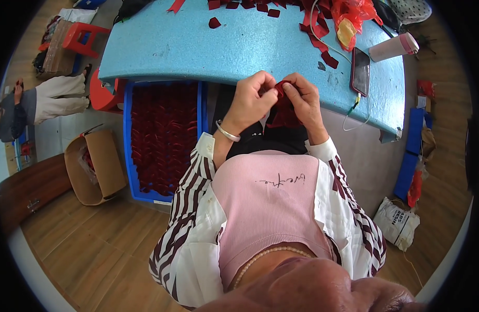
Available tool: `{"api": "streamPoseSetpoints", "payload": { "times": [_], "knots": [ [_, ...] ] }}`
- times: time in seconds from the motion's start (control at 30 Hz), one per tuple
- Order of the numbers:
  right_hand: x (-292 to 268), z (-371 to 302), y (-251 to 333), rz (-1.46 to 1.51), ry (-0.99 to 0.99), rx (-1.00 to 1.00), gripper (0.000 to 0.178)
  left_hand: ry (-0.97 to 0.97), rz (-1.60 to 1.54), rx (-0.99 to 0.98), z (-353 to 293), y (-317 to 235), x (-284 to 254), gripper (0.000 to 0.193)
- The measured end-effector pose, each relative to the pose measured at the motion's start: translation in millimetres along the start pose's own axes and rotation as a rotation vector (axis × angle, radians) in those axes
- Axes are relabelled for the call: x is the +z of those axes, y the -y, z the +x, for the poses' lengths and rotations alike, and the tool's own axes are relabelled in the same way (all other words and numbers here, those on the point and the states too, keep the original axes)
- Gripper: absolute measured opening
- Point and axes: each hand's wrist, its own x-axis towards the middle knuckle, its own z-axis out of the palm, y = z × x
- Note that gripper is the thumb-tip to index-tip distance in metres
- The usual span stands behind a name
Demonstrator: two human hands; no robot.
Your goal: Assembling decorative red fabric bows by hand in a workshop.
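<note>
Both hands meet just off the table's front edge, over my lap. My left hand (252, 101), with a silver bangle at its wrist, is closed in a pinch at the upper left of a dark red velvety cloth piece (285, 115). From the other side my right hand (303, 101) grips the top of the same piece between thumb and fingers. The cloth's lower part hangs loose below the fingers. Its exact shape is partly hidden by my hands.
Cut red pieces (263, 8) lie along the far side of the blue table (198, 41). A plugged-in phone (360, 73) and a pink-and-white tumbler (393, 48) are at the right. A blue crate (129, 151) of red pieces, a cardboard box (106, 161) and another person (57, 99) are at the left.
</note>
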Motion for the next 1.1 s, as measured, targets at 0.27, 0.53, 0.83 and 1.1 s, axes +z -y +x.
{"api": "streamPoseSetpoints", "payload": {
  "times": [0.27, 0.53, 0.83, 1.1],
  "knots": [
    [0, 3, 19, 0.114, 0.046, 0.085, 0.007, 0.148, -0.716, -0.313, 6, 9, -4, 0.008],
    [-7, 11, 22, -0.119, 0.139, -0.022, 0.006, 0.161, -0.852, -0.368, 6, 10, -4, 0.009],
    [8, 7, -2, 0.028, 0.015, -0.044, 0.005, 0.123, -0.669, -0.349, -5, 22, 6, 0.012],
    [4, 15, 19, -0.089, 0.116, 0.008, 0.003, 0.099, -0.612, -0.283, -6, 20, 8, 0.013]
  ]
}}
